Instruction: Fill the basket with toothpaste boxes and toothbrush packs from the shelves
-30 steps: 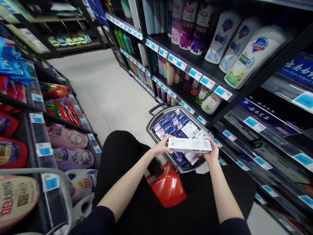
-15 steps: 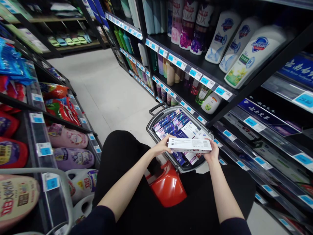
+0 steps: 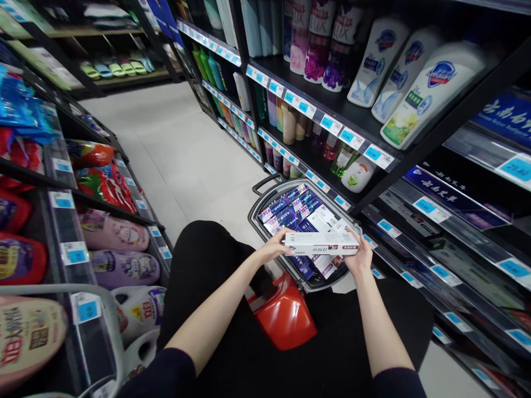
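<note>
A long white toothpaste box [image 3: 321,244] with print on its sides is held level between my two hands. My left hand [image 3: 274,249] grips its left end, thumb and fingers closed on it. Its right end is in my right hand [image 3: 360,254], fingers wrapped round the edge. Under the box stands a grey shopping basket [image 3: 254,213], filled with several boxes [image 3: 292,207] in dark blue, purple and white. The held box hides part of the basket's contents.
Right of the basket, shelves hold several boxes [image 3: 448,193] behind price strips. Pump and shampoo bottles [image 3: 431,94] line the upper shelf. Detergent bottles [image 3: 124,268] fill the left shelves. A red glossy object [image 3: 286,315] sits between my legs. Pale floor [image 3: 166,143] runs along the aisle.
The toothpaste box has rolled slightly in my hands, so its printed front edge shows more and its top face less. The basket has stayed in place.
</note>
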The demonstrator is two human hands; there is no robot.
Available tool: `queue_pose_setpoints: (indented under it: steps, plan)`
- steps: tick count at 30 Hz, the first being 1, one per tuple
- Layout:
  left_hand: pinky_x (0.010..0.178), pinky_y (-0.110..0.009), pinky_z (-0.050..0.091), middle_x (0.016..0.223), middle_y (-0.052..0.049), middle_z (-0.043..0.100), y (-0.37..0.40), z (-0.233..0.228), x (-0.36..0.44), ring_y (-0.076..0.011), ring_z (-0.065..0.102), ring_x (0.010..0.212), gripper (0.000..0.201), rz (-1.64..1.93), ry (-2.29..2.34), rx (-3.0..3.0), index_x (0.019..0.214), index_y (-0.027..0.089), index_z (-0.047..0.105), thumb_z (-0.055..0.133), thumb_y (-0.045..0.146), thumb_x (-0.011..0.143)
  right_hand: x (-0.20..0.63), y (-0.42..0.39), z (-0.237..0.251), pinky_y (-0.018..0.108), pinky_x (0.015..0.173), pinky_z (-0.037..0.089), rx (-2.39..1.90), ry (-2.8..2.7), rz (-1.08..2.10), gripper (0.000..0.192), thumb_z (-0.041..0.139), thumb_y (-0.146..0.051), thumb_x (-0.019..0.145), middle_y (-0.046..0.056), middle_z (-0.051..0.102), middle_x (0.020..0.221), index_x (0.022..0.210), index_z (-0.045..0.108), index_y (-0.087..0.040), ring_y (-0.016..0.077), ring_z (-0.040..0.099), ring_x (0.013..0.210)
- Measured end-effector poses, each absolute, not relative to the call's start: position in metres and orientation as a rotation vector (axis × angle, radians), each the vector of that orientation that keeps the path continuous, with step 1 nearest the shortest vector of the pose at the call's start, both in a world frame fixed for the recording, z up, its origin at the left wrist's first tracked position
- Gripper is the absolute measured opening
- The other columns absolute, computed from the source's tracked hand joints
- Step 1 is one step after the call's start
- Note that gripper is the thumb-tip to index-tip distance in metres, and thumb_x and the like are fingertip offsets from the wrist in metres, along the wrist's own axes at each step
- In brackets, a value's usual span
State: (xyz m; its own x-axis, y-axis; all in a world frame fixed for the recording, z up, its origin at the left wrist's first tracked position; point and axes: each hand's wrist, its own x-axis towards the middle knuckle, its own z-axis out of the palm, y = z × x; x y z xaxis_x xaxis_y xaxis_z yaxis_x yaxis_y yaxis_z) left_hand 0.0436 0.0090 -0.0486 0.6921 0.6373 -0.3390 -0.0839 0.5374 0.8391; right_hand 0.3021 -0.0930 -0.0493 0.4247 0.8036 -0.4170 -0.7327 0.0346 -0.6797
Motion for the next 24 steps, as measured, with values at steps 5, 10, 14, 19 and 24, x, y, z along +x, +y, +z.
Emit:
queue_pose_setpoints:
  steps: [5, 10, 14, 19, 24]
  plan:
    - [0.081, -0.041, 0.049, 0.096, -0.006, 0.065, 0.009, -0.050, 0.043, -0.0231, 0.064, 0.088, 0.043, 0.405, 0.672, 0.727, 0.099, 0.018, 0.056, 0.074, 0.022, 0.060, 0.297, -0.091, -0.041, 0.035, 0.080, 0.050, -0.869, -0.131, 1.180, 0.031, 0.068, -0.044, 0.070, 0.002, 0.069, 0.096, 0.094, 0.065, -0.025, 0.0187, 0.062, 0.091]
    - [0.082, -0.045, 0.048, 0.091, -0.012, 0.069, 0.005, -0.051, 0.043, -0.0280, 0.065, 0.089, 0.052, 0.243, 0.616, 0.664, 0.108, 0.015, 0.058, 0.071, 0.038, 0.064, 0.296, -0.089, -0.048, 0.032, 0.075, 0.053, -0.935, -0.214, 1.107, 0.035, 0.078, -0.036, 0.063, 0.000, 0.069, 0.094, 0.093, 0.064, -0.026, 0.0167, 0.062, 0.086]
    - [0.070, -0.039, 0.051, 0.082, -0.009, 0.070, 0.004, -0.051, 0.042, -0.0263, 0.065, 0.080, 0.051, 0.123, 0.643, 0.711, 0.106, 0.015, 0.062, 0.071, 0.042, 0.063, 0.295, -0.088, -0.055, 0.026, 0.061, 0.053, -1.108, -0.160, 0.987, 0.032, 0.079, -0.030, 0.060, 0.000, 0.069, 0.080, 0.087, 0.064, -0.021, 0.0145, 0.063, 0.072]
    - [0.073, -0.030, 0.049, 0.080, -0.004, 0.070, -0.002, -0.049, 0.044, -0.0197, 0.065, 0.079, 0.038, -0.003, 0.635, 0.844, 0.094, 0.017, 0.068, 0.077, 0.028, 0.059, 0.292, -0.086, -0.066, 0.023, 0.040, 0.044, -1.257, -0.226, 1.054, 0.030, 0.078, -0.036, 0.063, 0.001, 0.066, 0.063, 0.083, 0.064, -0.017, 0.0126, 0.056, 0.049]
    - [0.073, -0.028, 0.048, 0.091, -0.003, 0.071, -0.011, -0.044, 0.048, -0.0194, 0.065, 0.084, 0.048, -0.010, 0.681, 0.899, 0.104, 0.021, 0.066, 0.080, 0.028, 0.059, 0.288, -0.087, -0.067, 0.024, 0.041, 0.048, -1.195, -0.339, 1.262, 0.031, 0.079, -0.041, 0.063, -0.002, 0.061, 0.060, 0.077, 0.062, -0.019, 0.0137, 0.058, 0.048]
